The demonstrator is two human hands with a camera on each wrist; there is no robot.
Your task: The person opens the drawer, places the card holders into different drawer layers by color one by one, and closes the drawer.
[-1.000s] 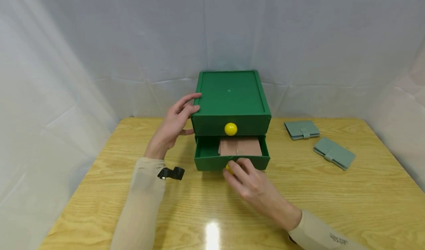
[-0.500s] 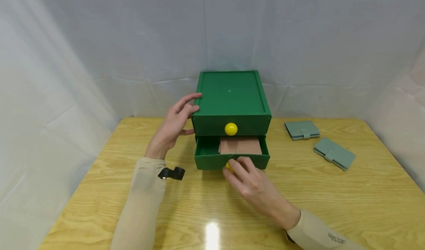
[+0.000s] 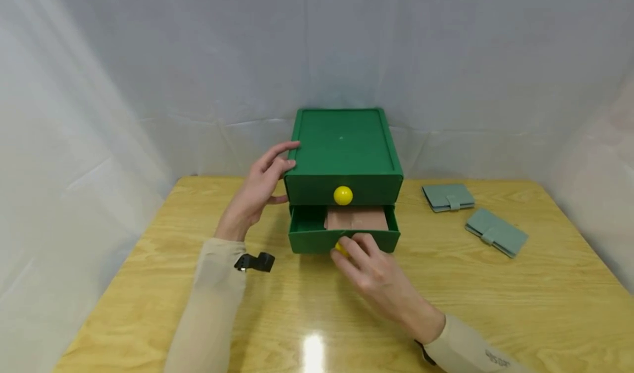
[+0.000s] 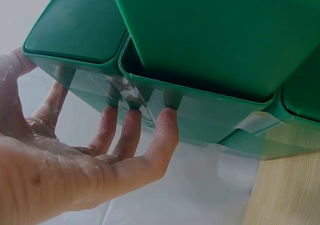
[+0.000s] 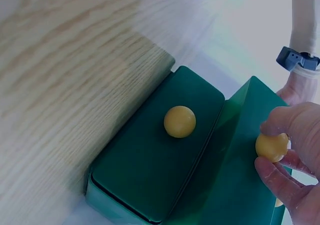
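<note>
Standing at the far middle of the wooden table point(image 3: 495, 307), against the white backdrop, is a green two-drawer box point(image 3: 342, 142), taken as the landmark for this entry. Upper drawer point(image 3: 342, 188): pushed in flush, with a round yellow knob point(image 3: 343, 195) at the centre of its front. Lower drawer point(image 3: 317, 241): drawn partway out toward the person, its own yellow knob point(image 5: 271, 147) at the centre of its front. Contents of the lower drawer: one tan wallet point(image 3: 356, 219), lying flat in the right part of the compartment, partly under the upper drawer. Right hand point(image 3: 376, 274): in front of the box, thumb and fingers curled round the lower knob, pinching it; the right wrist view shows the knob between the fingertips point(image 5: 280, 122). Left hand point(image 3: 257, 188): at the box's left side, fingers straight and spread, tips pressed against the left wall near its top front corner, gripping nothing; the left wrist view shows the fingertips point(image 4: 167, 117) flat against the green wall. Two grey-green wallets lie flat on the table to the right of the box, well apart from it: one point(image 3: 448, 197) nearer the backdrop, the other point(image 3: 495, 232) just beside it, further right and nearer the person.
</note>
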